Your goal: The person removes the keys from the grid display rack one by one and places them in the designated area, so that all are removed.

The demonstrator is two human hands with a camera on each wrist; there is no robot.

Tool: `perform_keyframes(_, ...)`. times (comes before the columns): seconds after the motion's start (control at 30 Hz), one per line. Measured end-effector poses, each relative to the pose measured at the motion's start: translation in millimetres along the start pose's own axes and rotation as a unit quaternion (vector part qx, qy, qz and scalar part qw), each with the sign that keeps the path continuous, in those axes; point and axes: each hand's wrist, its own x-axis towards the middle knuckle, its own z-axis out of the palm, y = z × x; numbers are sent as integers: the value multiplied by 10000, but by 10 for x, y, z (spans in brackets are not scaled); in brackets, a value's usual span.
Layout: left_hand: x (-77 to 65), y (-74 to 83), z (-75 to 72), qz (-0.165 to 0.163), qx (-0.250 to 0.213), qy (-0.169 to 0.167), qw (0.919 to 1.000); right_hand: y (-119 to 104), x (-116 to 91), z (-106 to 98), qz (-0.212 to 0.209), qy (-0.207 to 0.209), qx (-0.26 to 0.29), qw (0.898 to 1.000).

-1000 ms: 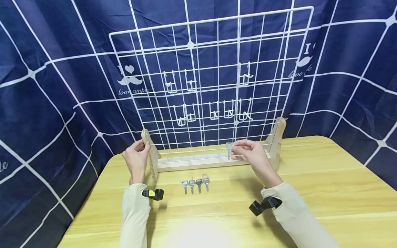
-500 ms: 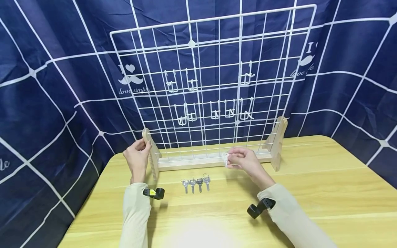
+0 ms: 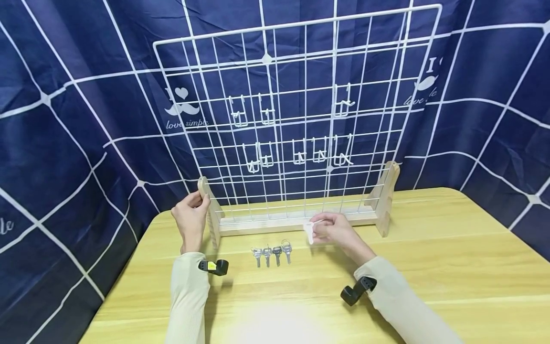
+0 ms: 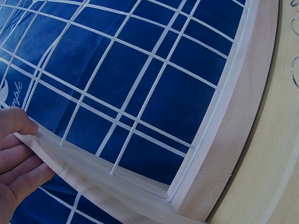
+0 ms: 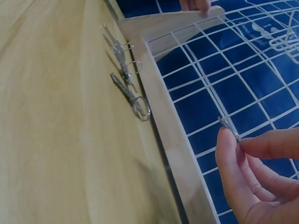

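My right hand [image 3: 339, 235] pinches a silver key [image 3: 309, 231] between thumb and fingertips, in front of the rack's wooden base bar [image 3: 262, 226]. In the right wrist view only a narrow side of that key [image 5: 228, 126] shows past the fingertips. My left hand [image 3: 191, 217] grips the upper part of the left wooden upright [image 4: 93, 184], thumb on one face and fingers behind. A row of several keys [image 3: 267, 257] with rings lies on the table before the base bar, to the left of my right hand.
A white wire grid [image 3: 305, 86] rises from the wooden stand. Several white wire hooks [image 3: 299, 154] hang on it in two rows. The right upright [image 3: 385, 200] stands on the yellow wooden table [image 3: 429, 267]. A dark blue checked curtain [image 3: 77, 119] surrounds the table's back and sides.
My right hand has moved left and down with the key, from before the grid's lower right to beside the row of keys. The left hand stays on the upright.
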Motion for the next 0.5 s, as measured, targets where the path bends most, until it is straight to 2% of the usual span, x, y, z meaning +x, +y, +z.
perform_keyframes(0.5, 8, -24, 9, 41, -96, -3, 9999, 220, 71, 127, 404, -144, -130, 9990)
